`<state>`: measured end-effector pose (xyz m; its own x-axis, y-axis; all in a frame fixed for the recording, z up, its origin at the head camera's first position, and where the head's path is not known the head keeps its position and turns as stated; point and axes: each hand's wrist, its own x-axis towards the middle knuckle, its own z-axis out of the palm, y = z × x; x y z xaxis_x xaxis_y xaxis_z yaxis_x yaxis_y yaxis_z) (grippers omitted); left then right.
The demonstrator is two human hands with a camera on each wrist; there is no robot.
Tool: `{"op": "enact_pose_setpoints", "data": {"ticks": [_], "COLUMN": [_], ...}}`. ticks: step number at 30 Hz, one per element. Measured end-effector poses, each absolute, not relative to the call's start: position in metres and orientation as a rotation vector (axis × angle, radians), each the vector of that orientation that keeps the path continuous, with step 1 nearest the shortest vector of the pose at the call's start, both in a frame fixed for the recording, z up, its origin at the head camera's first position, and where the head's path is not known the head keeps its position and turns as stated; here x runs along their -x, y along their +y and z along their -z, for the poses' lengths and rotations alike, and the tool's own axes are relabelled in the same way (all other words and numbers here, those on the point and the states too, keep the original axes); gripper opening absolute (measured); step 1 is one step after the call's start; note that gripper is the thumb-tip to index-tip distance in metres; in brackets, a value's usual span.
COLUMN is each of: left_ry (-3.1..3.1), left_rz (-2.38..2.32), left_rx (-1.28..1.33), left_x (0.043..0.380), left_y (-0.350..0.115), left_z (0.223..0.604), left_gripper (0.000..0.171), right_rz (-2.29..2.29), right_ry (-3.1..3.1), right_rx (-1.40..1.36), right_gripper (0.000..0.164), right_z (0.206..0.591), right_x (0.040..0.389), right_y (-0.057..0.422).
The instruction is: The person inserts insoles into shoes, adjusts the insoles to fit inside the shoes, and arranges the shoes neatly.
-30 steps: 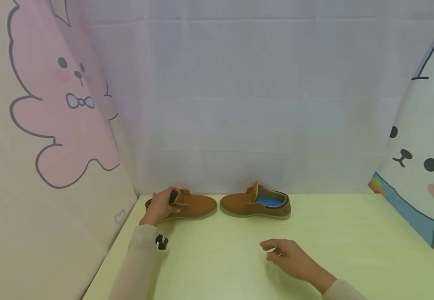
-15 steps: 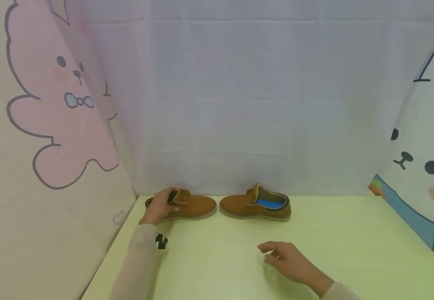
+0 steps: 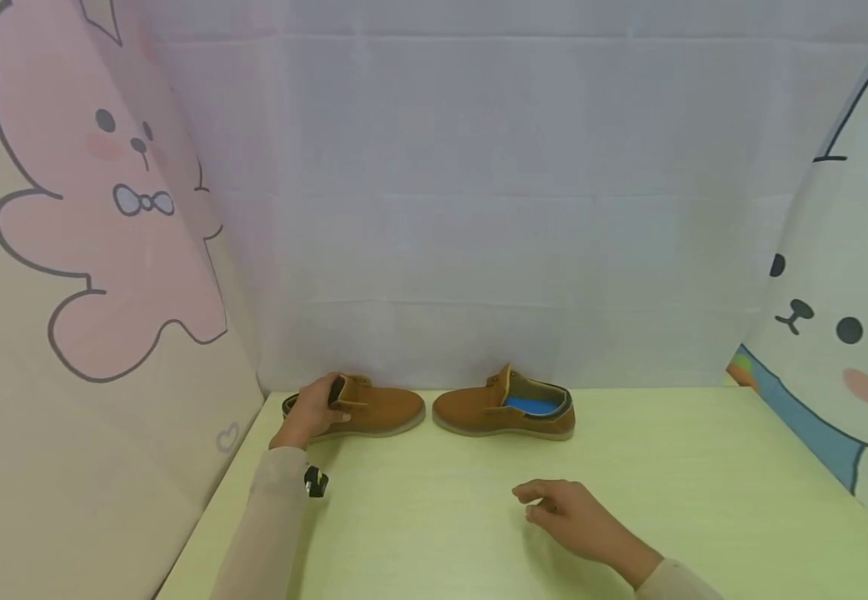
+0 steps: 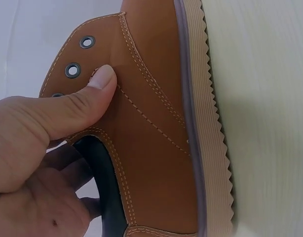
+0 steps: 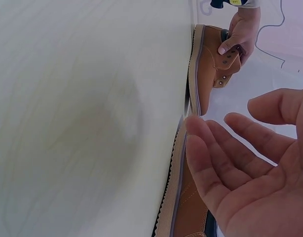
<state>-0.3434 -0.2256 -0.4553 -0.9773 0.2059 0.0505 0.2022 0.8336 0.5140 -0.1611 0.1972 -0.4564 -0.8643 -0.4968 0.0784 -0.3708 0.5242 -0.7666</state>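
At the back left of the table my left hand (image 3: 310, 410) grips a brown lace-up shoe (image 3: 385, 410) by its side. In the left wrist view the thumb presses the outer flap below the lace eyelets, and the other fingers reach into the dark-lined opening of this left shoe (image 4: 151, 128). Its toe points right. A matching right shoe (image 3: 471, 412) with a blue insole stands beside it, toe facing left, a small gap between the toes. My right hand (image 3: 571, 517) hovers over the front of the table, fingers loosely bent, holding nothing.
The pale yellow-green table (image 3: 404, 517) meets a white cloth backdrop (image 3: 434, 208) just behind the shoes. On the left hangs a cloth with a pink rabbit (image 3: 127, 208); on the right, one with a white animal figure (image 3: 839, 333).
The view has shifted slightly, so everything sits a little further left. The left hand keeps its grip on the left shoe, and the right hand stays in about the same place.
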Motion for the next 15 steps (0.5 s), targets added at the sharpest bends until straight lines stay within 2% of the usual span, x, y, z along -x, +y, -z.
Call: {"op": "enact_pose_setpoints", "data": {"ticks": [5, 9, 15], "left_ry": [2.992, 3.018, 3.232], "left_rz": [-0.8, -0.784, -0.759], "left_rx": [-0.347, -0.417, -0.758], "left_x": [0.338, 0.321, 0.278], "left_y": [-0.226, -0.218, -0.182], "left_z": [0.449, 0.437, 0.422], "left_gripper": [0.086, 0.088, 0.101], "right_rz": [1.241, 1.201, 1.037], "right_ry": [2.632, 2.724, 2.976], "right_rx": [0.776, 0.757, 0.63], "right_gripper": [0.028, 0.031, 0.053], "right_z": [0.458, 0.457, 0.451], "right_x": [0.165, 0.161, 0.145], "right_y": [0.197, 0.202, 0.215]}}
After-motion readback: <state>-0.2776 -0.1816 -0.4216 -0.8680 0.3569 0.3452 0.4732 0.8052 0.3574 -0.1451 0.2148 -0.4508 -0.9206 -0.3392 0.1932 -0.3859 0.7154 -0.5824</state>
